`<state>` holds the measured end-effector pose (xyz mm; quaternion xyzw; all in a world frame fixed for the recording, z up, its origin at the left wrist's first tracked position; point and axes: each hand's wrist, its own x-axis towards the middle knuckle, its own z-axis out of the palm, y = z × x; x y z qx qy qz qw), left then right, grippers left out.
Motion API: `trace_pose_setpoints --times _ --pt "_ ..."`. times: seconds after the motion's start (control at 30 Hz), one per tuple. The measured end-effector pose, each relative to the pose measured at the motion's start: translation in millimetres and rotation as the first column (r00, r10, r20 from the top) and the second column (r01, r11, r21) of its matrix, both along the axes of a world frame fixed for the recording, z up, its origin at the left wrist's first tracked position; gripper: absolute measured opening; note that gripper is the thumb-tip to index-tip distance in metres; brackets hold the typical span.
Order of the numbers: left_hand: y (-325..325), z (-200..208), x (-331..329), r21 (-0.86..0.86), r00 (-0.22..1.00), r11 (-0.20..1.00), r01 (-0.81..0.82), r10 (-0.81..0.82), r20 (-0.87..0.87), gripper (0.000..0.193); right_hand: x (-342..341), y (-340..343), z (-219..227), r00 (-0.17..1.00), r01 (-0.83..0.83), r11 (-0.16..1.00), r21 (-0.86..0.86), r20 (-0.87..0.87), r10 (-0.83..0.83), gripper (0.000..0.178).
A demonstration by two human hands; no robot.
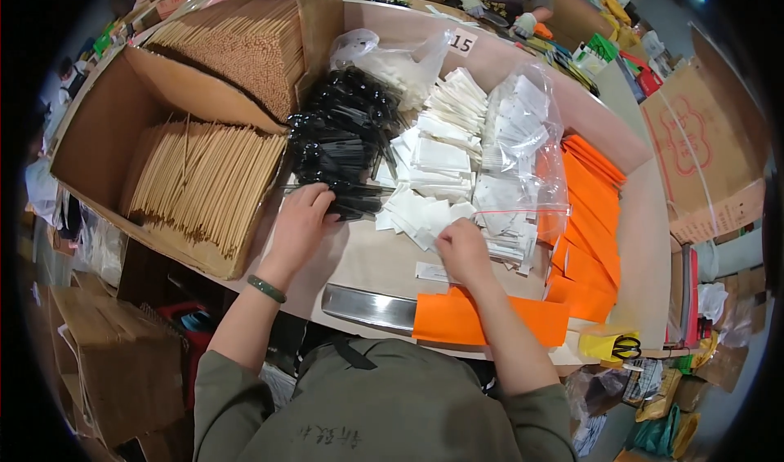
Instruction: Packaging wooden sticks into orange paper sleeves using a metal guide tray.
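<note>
My left hand (306,205) reaches the near edge of a pile of shiny black plastic spoons (343,135), its thumb and fingers closed around dark spoon handles. My right hand (465,249) is closed, its fingertips pinching at the near edge of the flat white paper packets (425,217). Below my hands lies a shiny metal trough (367,307). An orange sleeve (490,319) covers its right end, under my right forearm. A small white slip (431,272) rests on the table just left of my right wrist.
At left, cardboard boxes hold wooden chopsticks (204,176). A clear bag (523,135) of white packets stands beside stacked orange sleeves (584,225). Black-handled scissors (626,347) sit at the front right corner. Across the divider, a person's gloved hands (523,26) are at work.
</note>
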<state>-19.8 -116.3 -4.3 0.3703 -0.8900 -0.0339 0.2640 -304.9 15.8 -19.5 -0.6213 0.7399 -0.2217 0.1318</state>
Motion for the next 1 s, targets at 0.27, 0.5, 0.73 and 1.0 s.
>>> trace_pose_setpoints --times 0.27,0.5,0.73,1.0 --pt "-16.3 13.7 -8.8 0.286 0.988 0.957 -0.044 -0.001 0.154 0.016 43.0 15.1 71.1 0.765 -0.595 0.793 0.132 0.396 0.508 0.009" --pt "-10.9 9.2 -1.6 0.327 0.99 0.945 -0.022 -0.024 0.136 0.014 82.4 45.7 68.9 0.723 -0.659 0.736 0.156 -0.139 0.677 0.013" --pt "-2.1 10.3 -1.8 0.406 0.99 0.914 -0.005 0.061 -0.125 0.018 99.7 47.1 27.7 0.915 -0.327 0.942 0.079 0.276 0.295 0.013" --pt "73.8 21.5 31.6 0.62 0.963 0.768 0.161 0.014 -0.268 0.01 63.5 87.6 40.5 0.973 -0.204 0.937 -0.283 0.045 0.225 0.038"
